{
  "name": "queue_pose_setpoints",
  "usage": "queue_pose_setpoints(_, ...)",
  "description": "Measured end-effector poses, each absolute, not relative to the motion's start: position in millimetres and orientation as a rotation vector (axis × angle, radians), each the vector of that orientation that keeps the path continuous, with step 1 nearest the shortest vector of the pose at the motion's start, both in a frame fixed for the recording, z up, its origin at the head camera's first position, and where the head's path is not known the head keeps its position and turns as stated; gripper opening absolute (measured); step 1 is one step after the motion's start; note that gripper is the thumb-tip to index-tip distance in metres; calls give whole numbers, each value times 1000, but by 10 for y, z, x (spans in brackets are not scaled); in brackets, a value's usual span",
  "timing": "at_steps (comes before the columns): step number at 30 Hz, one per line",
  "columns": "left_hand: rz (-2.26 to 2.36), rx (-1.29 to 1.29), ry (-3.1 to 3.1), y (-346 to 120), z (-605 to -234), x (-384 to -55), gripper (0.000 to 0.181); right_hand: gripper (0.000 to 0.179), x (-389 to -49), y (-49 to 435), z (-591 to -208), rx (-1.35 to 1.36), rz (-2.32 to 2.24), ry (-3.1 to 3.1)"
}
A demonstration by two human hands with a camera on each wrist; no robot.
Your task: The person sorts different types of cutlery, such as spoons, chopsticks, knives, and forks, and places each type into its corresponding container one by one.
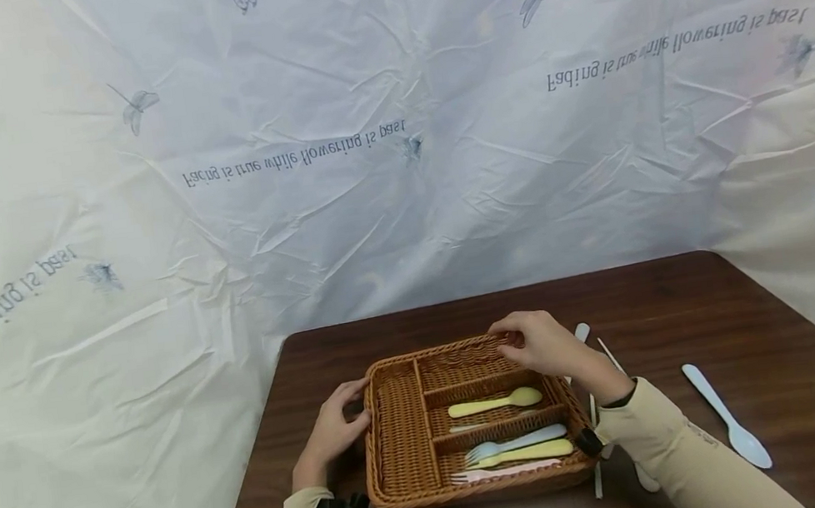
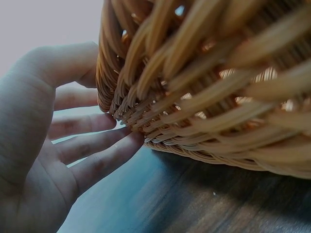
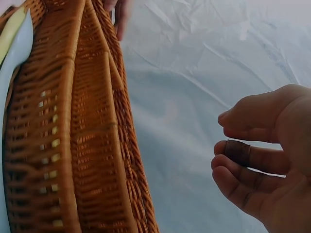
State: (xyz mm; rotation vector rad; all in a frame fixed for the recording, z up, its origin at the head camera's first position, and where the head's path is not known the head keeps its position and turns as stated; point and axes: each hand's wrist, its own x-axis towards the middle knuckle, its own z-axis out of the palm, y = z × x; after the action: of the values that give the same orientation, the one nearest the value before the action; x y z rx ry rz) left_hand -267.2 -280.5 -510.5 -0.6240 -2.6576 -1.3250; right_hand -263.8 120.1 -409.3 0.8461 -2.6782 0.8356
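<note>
- Left hand: fingers fairly straight, touching left side of basket; pushing might skew it.
- Right hand: fingers half-bent, empty, near basket's far-right corner; dropping might bump it.

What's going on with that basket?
A person's left hand touches the left side of a wicker basket; the right hand is near its far right corner, holding nothing. A yellow spoon and some forks lie inside, and a light blue spoon is out on the table.
</note>
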Motion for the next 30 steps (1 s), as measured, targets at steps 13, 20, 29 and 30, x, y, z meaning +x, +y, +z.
queue_pose_setpoints(13,-1298,-607,-2645,-2739,-5179,-2519,52,30,-2555,1621,-4162,753,848,-2618)
queue_pose_setpoints(20,-1288,-592,-2625,-2682,-5133,-2461,51,31,-2555,1827,-4183,679,837,-2625)
queue_pose_setpoints(29,-1294,-597,-2640,-2724,-5168,-2481,52,31,-2515,2005,-4223,575,809,-2643)
queue_pose_setpoints(30,-1290,-596,-2639,-2725,-5169,-2480,52,31,-2512,2025,-4233,565,803,-2641)
